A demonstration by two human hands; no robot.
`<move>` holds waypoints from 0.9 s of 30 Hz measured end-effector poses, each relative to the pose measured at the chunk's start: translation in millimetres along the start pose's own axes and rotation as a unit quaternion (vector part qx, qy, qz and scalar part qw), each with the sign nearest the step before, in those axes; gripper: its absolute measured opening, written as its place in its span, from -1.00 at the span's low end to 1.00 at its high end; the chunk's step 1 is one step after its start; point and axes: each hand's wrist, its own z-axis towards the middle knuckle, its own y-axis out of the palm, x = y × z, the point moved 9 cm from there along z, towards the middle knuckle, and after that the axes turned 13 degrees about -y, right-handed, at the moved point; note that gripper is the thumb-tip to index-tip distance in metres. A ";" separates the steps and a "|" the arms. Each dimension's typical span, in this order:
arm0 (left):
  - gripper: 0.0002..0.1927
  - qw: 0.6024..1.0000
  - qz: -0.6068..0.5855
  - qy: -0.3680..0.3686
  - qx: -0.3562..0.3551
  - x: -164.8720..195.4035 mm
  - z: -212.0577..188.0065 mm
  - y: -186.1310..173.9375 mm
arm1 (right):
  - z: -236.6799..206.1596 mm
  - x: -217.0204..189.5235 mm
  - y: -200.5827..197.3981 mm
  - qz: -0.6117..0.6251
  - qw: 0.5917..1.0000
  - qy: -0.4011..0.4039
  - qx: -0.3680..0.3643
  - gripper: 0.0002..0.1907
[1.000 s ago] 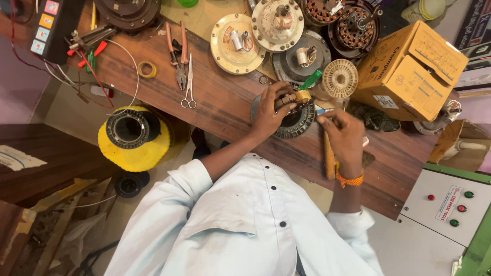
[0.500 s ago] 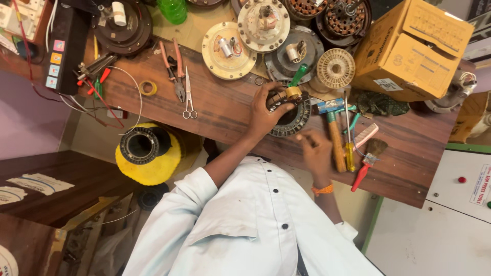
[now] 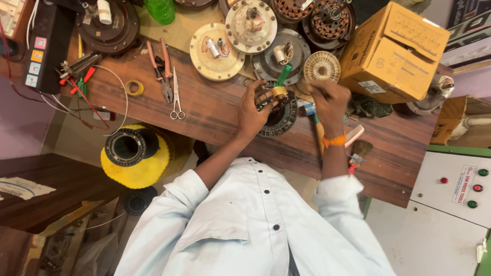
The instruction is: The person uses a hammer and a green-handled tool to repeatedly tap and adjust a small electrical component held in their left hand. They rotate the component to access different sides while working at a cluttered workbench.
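Stator core [image 3: 279, 115], a dark ring of laminations, lies flat on the wooden bench [image 3: 215, 110] directly ahead of me, near its front edge, so both hands can reach it without stretching. My left hand [image 3: 253, 110] is clamped on its rim at 9 o'clock, fingers curled over the top; the grip appears intended to stop the ring turning or sliding while I work on it. My right hand [image 3: 327, 99] is at 3 o'clock of the ring, just beside it, fingers closed. It is blurred, and I cannot tell what it grips, if anything. A green-handled screwdriver [image 3: 282, 75] stands in the ring at 12 o'clock, within reach of either hand.

Support items lie around the work area:
- Scissors [image 3: 176, 97] and red-handled pliers [image 3: 159, 69] at 9 o'clock, well apart from the ring.
- Motor end covers [image 3: 217, 51] at 11 to 12 o'clock.
- Cardboard box [image 3: 396, 53] at 2 o'clock.
- Small brush [image 3: 359, 152] at 4 o'clock, near my right wrist.
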 end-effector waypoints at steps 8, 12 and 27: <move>-0.31 0.995 -0.039 -0.088 -0.003 -18.2 3.0 3.4 | 90.4 -18.7 89.9 0.058 0.964 -0.114 -0.233 -0.91; -0.18 0.978 -0.027 -0.206 -0.031 -41.7 5.1 8.4 | 96.1 -30.3 136.1 0.085 0.902 -0.173 -0.387 -0.88; 0.09 0.920 -0.270 -0.173 -0.224 -36.9 6.3 15.9 | 137.6 -23.9 127.6 0.097 0.894 -0.034 -0.437 -0.87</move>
